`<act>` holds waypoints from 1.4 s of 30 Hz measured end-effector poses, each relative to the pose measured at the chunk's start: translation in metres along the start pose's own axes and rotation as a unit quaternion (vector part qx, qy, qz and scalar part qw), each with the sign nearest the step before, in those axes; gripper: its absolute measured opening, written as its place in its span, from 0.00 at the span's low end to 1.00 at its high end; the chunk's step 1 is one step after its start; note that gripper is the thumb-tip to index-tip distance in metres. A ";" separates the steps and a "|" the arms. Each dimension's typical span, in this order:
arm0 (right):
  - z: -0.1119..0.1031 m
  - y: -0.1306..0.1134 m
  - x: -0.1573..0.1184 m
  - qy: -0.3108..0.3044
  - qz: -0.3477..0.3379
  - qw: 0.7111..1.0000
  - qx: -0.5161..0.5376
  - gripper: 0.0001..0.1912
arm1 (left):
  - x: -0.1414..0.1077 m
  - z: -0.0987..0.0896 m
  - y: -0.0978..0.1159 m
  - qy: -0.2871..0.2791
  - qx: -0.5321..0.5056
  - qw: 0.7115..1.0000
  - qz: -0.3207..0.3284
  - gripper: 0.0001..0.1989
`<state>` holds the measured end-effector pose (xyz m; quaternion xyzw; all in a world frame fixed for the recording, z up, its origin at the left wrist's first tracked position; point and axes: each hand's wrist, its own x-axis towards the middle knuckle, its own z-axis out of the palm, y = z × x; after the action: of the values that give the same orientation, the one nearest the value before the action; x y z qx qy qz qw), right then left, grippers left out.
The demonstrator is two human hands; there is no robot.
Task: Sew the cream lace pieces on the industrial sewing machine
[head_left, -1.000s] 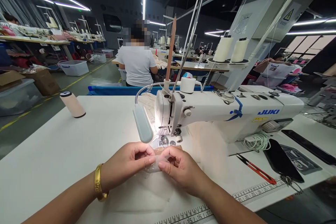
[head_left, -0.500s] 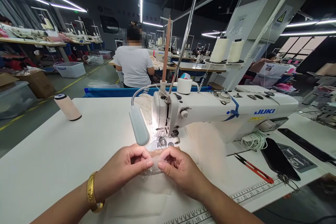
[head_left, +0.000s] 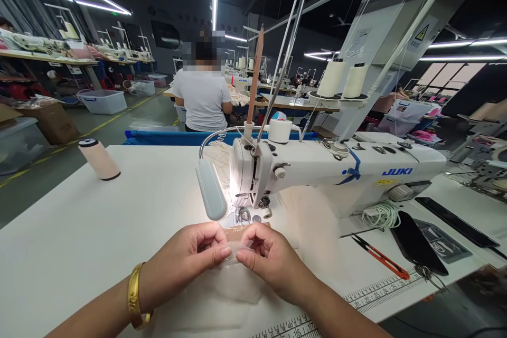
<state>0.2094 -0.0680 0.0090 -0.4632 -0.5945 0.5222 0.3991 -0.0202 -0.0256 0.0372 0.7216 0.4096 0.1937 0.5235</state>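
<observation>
Thin, sheer whitish fabric [head_left: 237, 251] is pinched between the thumbs and fingers of both my hands, just in front of the sewing machine [head_left: 301, 169]. My left hand [head_left: 198, 251] closes on its left part, a gold bangle at the wrist. My right hand [head_left: 269, 259] closes on it a short way to the right. Behind my fingertips lies a shiny brown strip [head_left: 236, 233], close to the presser foot [head_left: 242, 215]. More pale sheer cloth [head_left: 312, 227] spreads on the table right of the needle area.
A pale pink thread cone [head_left: 100, 160] stands at the table's left. Red thread snips [head_left: 382, 259], a black phone [head_left: 420, 243] and coiled pale cord [head_left: 381, 215] lie to the right. A printed ruler [head_left: 356, 298] runs along the front edge. A co-worker [head_left: 202, 95] sits ahead.
The sheer fabric between my fingertips has shifted slightly and hangs lower toward me. Both hands keep their pinch at nearly the same place. The view has moved a little.
</observation>
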 end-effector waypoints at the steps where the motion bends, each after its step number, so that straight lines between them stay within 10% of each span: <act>1: -0.001 0.000 0.000 0.001 -0.004 1.000 0.003 0.22 | 0.000 0.000 0.000 0.000 0.000 1.000 -0.001 0.22; 25: -0.003 -0.006 -0.001 0.021 -0.009 0.967 0.253 0.26 | 0.000 0.000 -0.002 0.004 0.029 1.000 0.002 0.20; 33: -0.013 -0.002 -0.006 -0.026 0.031 0.997 0.071 0.36 | -0.001 -0.003 0.004 -0.012 0.029 0.999 0.008 0.19; 42: -0.006 -0.008 -0.003 -0.021 -0.002 1.000 0.023 0.21 | -0.002 -0.001 0.002 0.009 0.043 0.999 0.017 0.22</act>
<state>0.2145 -0.0702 0.0177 -0.4416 -0.5918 0.5442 0.3982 -0.0210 -0.0264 0.0399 0.7487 0.4100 0.1912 0.4846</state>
